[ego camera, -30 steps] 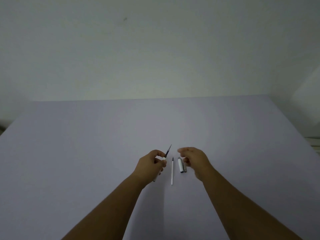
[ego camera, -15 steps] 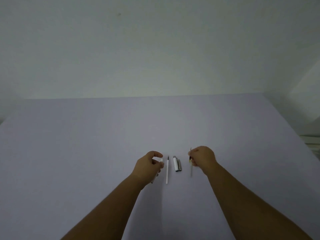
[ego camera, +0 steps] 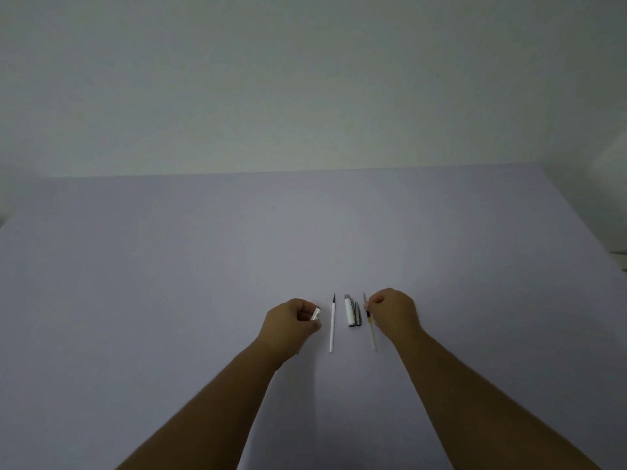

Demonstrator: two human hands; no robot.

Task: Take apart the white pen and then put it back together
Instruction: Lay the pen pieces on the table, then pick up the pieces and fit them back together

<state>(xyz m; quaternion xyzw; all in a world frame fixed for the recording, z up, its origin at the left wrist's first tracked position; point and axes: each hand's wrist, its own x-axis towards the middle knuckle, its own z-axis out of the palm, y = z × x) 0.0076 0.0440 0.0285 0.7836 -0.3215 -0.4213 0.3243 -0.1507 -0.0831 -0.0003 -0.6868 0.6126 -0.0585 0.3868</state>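
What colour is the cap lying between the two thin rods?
White with a silver clip, in the head view: cap.

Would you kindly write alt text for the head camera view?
Two bare hands work over a lilac table: the left hand grips a white barrel, the right hand a thin refill. Between them lie a white tube and a capped piece.

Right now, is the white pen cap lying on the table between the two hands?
Yes, the white pen cap lies on the table, free of the left hand and right hand.
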